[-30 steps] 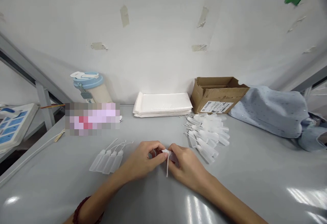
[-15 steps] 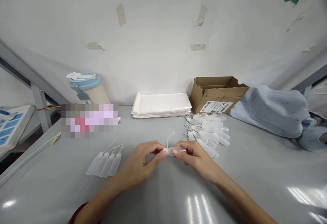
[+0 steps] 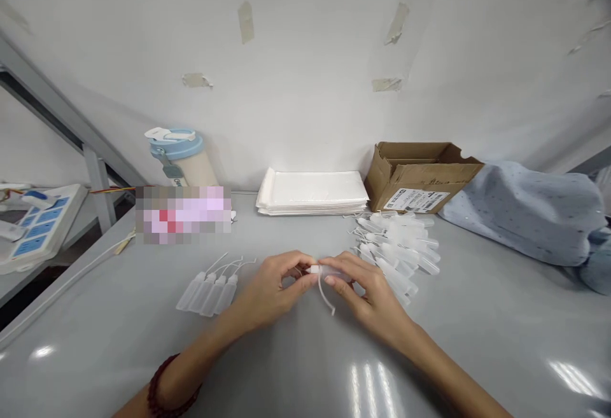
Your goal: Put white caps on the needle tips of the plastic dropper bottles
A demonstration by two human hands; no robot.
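Over the middle of the grey table [image 3: 296, 367], both my hands pinch one small clear squeeze bottle [image 3: 329, 271] between them. My left hand [image 3: 277, 287] grips its white cap end with closed fingers. My right hand [image 3: 363, 287] wraps the bottle body. A thin white cap strap [image 3: 325, 294] curls down from the cap between the hands. A neat row of several like bottles [image 3: 209, 291] lies to the left of my left hand. A loose pile of bottles [image 3: 401, 246] lies just beyond my right hand.
Against the back wall lie a stack of white bags [image 3: 312, 190], an open cardboard box [image 3: 420, 173] and a blue-lidded cup [image 3: 179, 157]. A blue-grey cloth [image 3: 529, 211] covers the right. A keypad device [image 3: 41, 224] sits at far left.
The strap on the cap pointed up half a second ago and now hangs down. My hands stay joined on the bottle. The view has shifted slightly.
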